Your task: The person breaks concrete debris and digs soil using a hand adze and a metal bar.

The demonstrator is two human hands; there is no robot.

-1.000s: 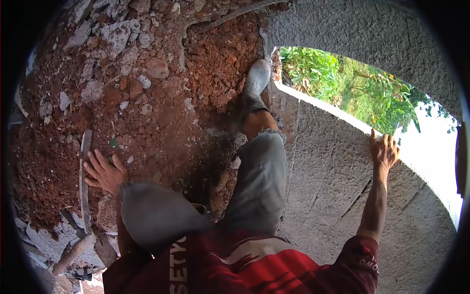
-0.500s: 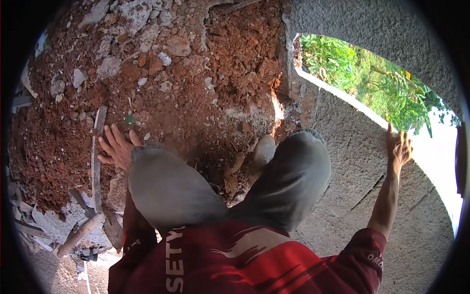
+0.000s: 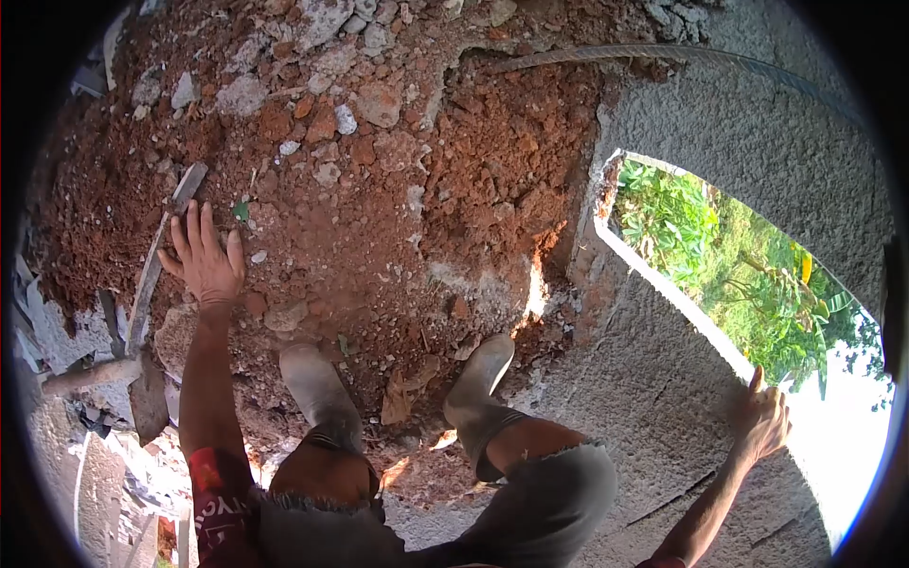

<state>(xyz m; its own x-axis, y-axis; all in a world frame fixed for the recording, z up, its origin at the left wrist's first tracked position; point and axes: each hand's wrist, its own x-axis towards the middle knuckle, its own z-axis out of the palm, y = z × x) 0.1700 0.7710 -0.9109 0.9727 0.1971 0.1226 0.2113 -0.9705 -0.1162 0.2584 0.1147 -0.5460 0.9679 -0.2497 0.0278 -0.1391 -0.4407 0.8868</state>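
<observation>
My left hand (image 3: 206,263) is open on the red soil (image 3: 312,213), its fingers spread and pointing up the view. Its fingertips lie right at a thin wooden strip (image 3: 154,260). On the right, my right hand (image 3: 762,421) grips the edge of a rough grey wall (image 3: 653,369), fingers curled over it beside a bright opening. Between my hands, my two pale boots, a left one (image 3: 317,379) and a right one (image 3: 480,369), stand on the dirt, below frayed grey trousers (image 3: 544,506).
Broken concrete lumps (image 3: 379,102) and stones are strewn over the soil at the top. A curved metal-looking bar (image 3: 606,52) runs along the upper right. At the lower left lie a round wooden handle (image 3: 90,377) and rubble. Green plants (image 3: 729,246) show through the opening.
My body has risen and my legs have straightened, bringing both boots into view. My left arm is stretched out further. My right hand stays on the wall edge, lower in view.
</observation>
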